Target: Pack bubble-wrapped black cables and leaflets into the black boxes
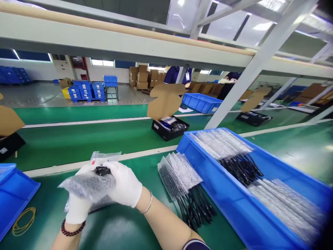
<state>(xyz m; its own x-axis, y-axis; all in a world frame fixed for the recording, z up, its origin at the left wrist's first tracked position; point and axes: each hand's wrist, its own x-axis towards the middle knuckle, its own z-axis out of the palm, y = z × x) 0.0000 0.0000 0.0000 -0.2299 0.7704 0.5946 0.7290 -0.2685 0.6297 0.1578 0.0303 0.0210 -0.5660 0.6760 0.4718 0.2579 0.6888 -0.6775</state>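
Both my hands wear white gloves and meet over the bench at lower left. My left hand (78, 210) is closed around a bubble-wrap bag (87, 186) from below, its fingers mostly hidden. My right hand (126, 182) grips the same bag at its right end, where a black cable end (102, 170) shows between the hands. Beneath and behind them lies a clear plastic bag (108, 157) with a small red mark. To the right, several bubble-wrapped pieces (179, 172) lie side by side, their black cables (196, 208) trailing toward me.
A long blue bin (221, 194) at right holds more bubble-wrapped cables. Another blue bin (15, 198) and yellow rubber bands (24, 222) are at left. An open black box (166, 133) with a cardboard flap sits on the green conveyor (85, 139). A slanted white post (234, 83) rises beyond.
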